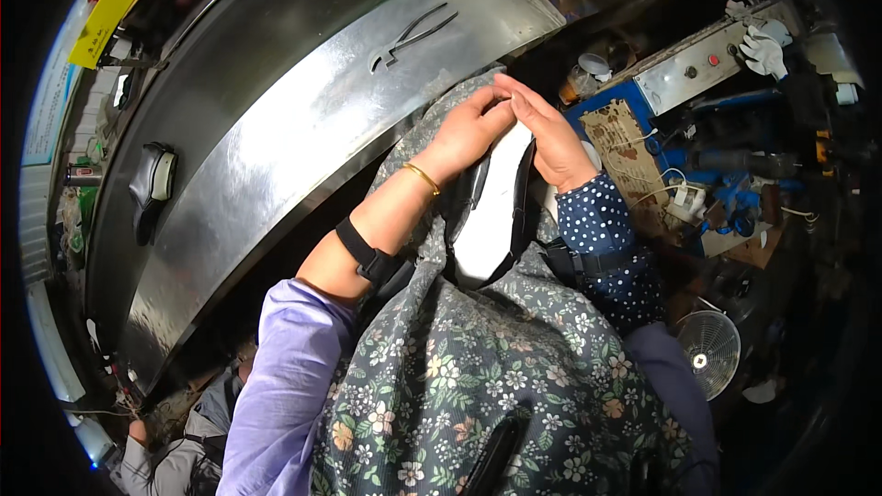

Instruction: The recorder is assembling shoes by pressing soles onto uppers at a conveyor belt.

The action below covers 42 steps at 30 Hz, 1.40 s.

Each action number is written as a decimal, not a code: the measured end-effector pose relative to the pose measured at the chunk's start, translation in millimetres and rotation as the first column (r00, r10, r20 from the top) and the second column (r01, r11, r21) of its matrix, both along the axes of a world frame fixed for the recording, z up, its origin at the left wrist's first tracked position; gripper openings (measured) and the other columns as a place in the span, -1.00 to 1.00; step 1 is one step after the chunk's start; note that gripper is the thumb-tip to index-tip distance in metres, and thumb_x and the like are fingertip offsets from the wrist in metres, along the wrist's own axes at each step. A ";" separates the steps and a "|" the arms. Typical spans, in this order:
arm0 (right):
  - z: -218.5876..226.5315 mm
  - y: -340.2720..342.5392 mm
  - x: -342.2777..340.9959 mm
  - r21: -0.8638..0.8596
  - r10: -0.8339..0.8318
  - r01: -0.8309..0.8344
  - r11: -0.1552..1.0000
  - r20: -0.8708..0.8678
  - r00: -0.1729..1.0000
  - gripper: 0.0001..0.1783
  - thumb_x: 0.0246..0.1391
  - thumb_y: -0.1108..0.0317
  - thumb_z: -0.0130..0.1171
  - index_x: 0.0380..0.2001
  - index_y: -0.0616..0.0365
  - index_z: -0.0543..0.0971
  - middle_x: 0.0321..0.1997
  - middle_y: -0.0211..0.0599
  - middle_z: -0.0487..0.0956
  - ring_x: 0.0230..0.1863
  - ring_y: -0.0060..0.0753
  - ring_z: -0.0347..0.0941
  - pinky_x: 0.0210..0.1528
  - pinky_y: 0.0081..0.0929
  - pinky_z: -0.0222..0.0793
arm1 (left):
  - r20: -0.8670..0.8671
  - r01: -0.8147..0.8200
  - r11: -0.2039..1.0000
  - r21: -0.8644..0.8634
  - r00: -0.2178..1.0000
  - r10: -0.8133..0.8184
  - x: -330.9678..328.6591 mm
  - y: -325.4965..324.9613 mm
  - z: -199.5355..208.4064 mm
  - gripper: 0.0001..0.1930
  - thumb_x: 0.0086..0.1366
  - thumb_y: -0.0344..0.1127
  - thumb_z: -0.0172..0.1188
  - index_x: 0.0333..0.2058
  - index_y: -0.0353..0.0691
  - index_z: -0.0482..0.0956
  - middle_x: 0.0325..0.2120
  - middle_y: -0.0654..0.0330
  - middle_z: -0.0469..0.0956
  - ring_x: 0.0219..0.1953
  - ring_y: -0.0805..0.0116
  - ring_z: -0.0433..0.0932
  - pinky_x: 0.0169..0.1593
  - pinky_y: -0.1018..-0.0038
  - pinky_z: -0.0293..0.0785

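White and black, the shoe lies on the floral apron, mid-view, pale face up. The left hand and right hand cup its 12 o'clock end, closed round it; where the hidden fingertips press, I cannot tell. It looks light, probably stiff-bottomed with pliant sides; that end seems a sound hold. Apron folds crowd the 6 o'clock end. At 11 o'clock, a dark tool rests on the metal bench.
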State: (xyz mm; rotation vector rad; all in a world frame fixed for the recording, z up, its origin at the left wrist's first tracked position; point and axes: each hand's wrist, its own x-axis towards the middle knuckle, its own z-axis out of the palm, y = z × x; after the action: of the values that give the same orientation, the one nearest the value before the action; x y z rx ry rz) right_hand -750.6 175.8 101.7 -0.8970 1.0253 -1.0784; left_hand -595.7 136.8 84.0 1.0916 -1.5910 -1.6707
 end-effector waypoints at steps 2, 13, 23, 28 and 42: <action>-1.1 -1.3 0.5 0.016 -0.029 0.028 0.999 0.089 0.996 -0.50 0.39 0.16 -0.06 0.23 0.29 0.38 0.26 -0.29 0.42 0.33 -0.45 0.22 0.36 -0.45 0.10 | -0.229 0.096 0.970 0.224 0.972 -0.043 3.8 -0.4 1.8 -0.63 0.46 -0.14 -0.02 0.11 -0.22 0.42 -0.05 0.27 0.51 0.01 0.52 0.41 0.12 0.56 0.32; -9.1 -2.7 2.0 0.053 -0.181 0.177 0.983 0.087 0.980 -0.68 0.38 0.25 -0.05 -0.03 0.28 0.52 -0.06 -0.37 0.56 -0.03 -0.59 0.44 0.08 -0.57 0.32 | -0.441 0.207 0.966 0.153 0.890 -0.121 8.0 0.6 4.8 -0.57 0.50 -0.12 -0.07 0.21 -0.22 0.35 0.07 0.26 0.46 0.11 0.51 0.37 0.20 0.54 0.27; -2.4 -1.7 -6.8 -0.015 -0.079 0.079 0.997 0.014 0.997 -0.60 0.42 0.24 -0.17 0.07 0.31 0.49 0.10 -0.23 0.52 0.16 -0.44 0.37 0.26 -0.46 0.20 | -0.398 0.149 0.946 0.287 0.917 -0.024 0.4 -0.1 9.5 -0.58 0.48 -0.11 0.00 0.18 -0.21 0.39 0.02 0.24 0.48 0.07 0.51 0.40 0.17 0.55 0.30; 9.2 -8.0 -10.1 0.066 -0.016 0.002 0.998 0.211 0.977 -0.61 0.41 0.30 -0.13 0.12 0.34 0.44 0.14 -0.23 0.49 0.18 -0.46 0.37 0.28 -0.48 0.19 | -0.396 0.105 0.936 0.336 0.917 0.039 0.1 -0.8 3.6 -0.60 0.46 -0.14 0.03 0.16 -0.21 0.41 -0.05 0.26 0.52 0.00 0.53 0.44 0.11 0.56 0.36; -1.0 16.2 -9.1 -0.085 -0.005 0.000 0.996 -0.054 0.999 -0.55 0.33 0.45 -0.09 0.26 0.29 0.32 0.26 -0.23 0.39 0.27 -0.48 0.27 0.31 -0.52 0.13 | -0.183 0.030 0.992 0.123 0.983 -0.007 -2.3 3.6 7.9 -0.57 0.44 -0.08 0.05 0.15 -0.22 0.43 -0.10 0.25 0.53 -0.07 0.54 0.46 0.03 0.59 0.38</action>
State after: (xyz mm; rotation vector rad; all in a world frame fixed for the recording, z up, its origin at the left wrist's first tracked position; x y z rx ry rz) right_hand -759.7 192.0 100.7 -0.9990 1.0320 -1.1120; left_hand -598.0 140.4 91.9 0.9551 -1.4011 -1.8476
